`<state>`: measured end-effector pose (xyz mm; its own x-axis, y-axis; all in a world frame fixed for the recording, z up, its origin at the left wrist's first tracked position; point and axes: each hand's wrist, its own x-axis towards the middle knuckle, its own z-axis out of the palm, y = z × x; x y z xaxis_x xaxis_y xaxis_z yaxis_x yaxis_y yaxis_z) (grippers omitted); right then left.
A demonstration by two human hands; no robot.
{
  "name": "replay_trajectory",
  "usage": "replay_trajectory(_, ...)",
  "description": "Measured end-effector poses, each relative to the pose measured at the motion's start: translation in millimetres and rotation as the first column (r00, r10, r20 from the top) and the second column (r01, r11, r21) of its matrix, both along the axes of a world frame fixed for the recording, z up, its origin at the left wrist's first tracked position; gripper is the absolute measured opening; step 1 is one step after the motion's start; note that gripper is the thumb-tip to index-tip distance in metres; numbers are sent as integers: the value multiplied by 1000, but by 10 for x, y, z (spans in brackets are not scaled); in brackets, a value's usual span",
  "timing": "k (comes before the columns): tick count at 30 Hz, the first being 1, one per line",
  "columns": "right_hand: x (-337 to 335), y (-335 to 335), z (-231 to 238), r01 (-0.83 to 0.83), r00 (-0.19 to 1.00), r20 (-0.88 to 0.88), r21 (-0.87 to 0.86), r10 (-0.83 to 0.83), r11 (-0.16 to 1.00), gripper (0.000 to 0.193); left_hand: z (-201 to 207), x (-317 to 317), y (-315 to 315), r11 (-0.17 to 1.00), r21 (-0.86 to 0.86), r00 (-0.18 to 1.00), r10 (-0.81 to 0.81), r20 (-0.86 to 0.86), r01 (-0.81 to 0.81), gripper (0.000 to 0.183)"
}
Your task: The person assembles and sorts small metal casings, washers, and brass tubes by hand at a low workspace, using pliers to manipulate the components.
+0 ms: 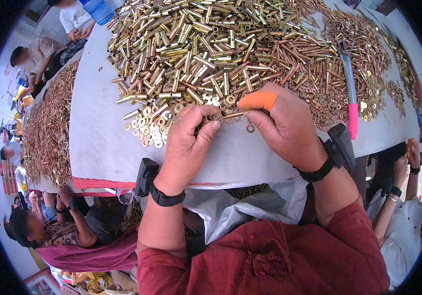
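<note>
My left hand [187,143] and my right hand [282,124] meet over the near edge of a white table [98,132]. Between their fingertips they pinch a thin brass tube [228,116], lying nearly level. An orange rubber cot covers my right index finger [258,101]. Just beyond my fingers lies a scatter of small brass washers [152,129]. Behind that a big heap of short brass tubes [196,44] covers the table's middle. Black bands with small boxes sit on both wrists.
A heap of copper-coloured tubes [358,44] fills the right side, with a pink-handled tool [351,105] lying on it. A white bag [240,206] hangs under the table edge. Other people sit left and right; a second table with tubes [48,128] stands left.
</note>
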<state>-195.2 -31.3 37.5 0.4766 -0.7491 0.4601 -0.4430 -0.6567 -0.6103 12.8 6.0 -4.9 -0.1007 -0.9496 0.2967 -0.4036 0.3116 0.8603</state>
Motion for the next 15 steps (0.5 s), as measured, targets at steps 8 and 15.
replay_trajectory(8,-7,7,-89,5,1000,-30,-30,-6,1000,14,-1,1,-6,1000,1,996,-11,94,11,16)
replay_trajectory(15,97,26,-350,-32,982,175,527,-71,849,27,60,-29,33,974,221,970,5,-243,50,17)
